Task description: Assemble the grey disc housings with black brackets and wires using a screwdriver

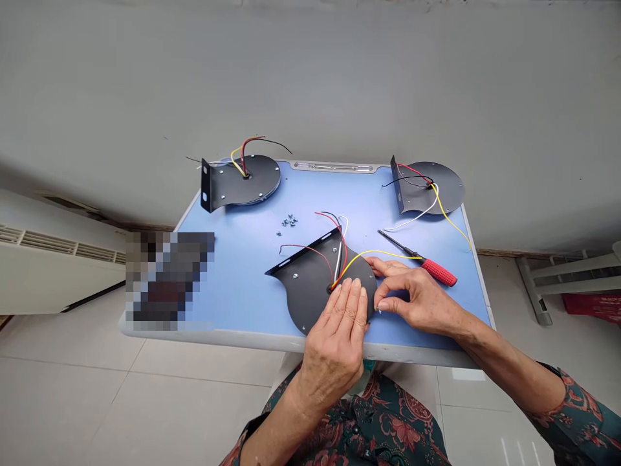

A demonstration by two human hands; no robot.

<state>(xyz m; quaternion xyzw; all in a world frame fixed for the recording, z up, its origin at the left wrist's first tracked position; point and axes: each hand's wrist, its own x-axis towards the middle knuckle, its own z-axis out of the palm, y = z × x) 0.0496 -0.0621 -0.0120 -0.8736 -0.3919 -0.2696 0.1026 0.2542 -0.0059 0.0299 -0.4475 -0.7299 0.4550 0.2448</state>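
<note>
Leftmost, well beyond the left hand point(337, 346), a dark plate point(263, 175) trailing coloured wires point(243, 152) sits on a blue table point(233, 259); loose screws point(291, 221) lie nearer that hand. Directly under the hand, flat with fingers straight and together, is the middle plate point(308, 298). At this plate's right edge, the right hand point(422, 298) brings thumb and forefinger close; whether they hold anything, I cannot tell. Beyond lie a red-handled screwdriver point(437, 272) and, farther, a third plate point(444, 188).
</note>
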